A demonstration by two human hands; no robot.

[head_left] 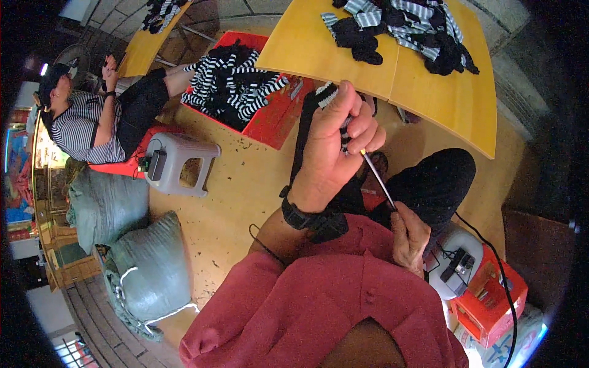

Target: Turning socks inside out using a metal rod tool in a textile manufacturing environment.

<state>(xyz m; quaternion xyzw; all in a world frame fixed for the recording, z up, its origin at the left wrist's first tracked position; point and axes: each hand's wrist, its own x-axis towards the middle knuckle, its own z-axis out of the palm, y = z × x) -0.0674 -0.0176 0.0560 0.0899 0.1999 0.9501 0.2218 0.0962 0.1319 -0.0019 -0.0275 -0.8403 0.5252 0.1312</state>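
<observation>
My left hand [337, 132] is raised in the middle, closed around a black-and-white striped knit piece [327, 93]. Part of the knit shows above the thumb and a little more between palm and fingers; the rest is hidden, so its exact kind is unclear. Lower and to the right, my right hand [410, 236] grips a thin metal rod [380, 180]. The rod slants up to the left hand, where its yellowish end meets the lower fingers. Whether that end enters the knit cannot be made out.
Ahead, a yellow table [442, 104] bears a pile of striped knit pieces [423, 30]. A red bin [270, 126] holds more knits. At left are a seated person [92, 126], a grey stool [181, 162] and stuffed sacks [153, 264]. A black cable [509, 294] runs beside a red crate [491, 300] at right.
</observation>
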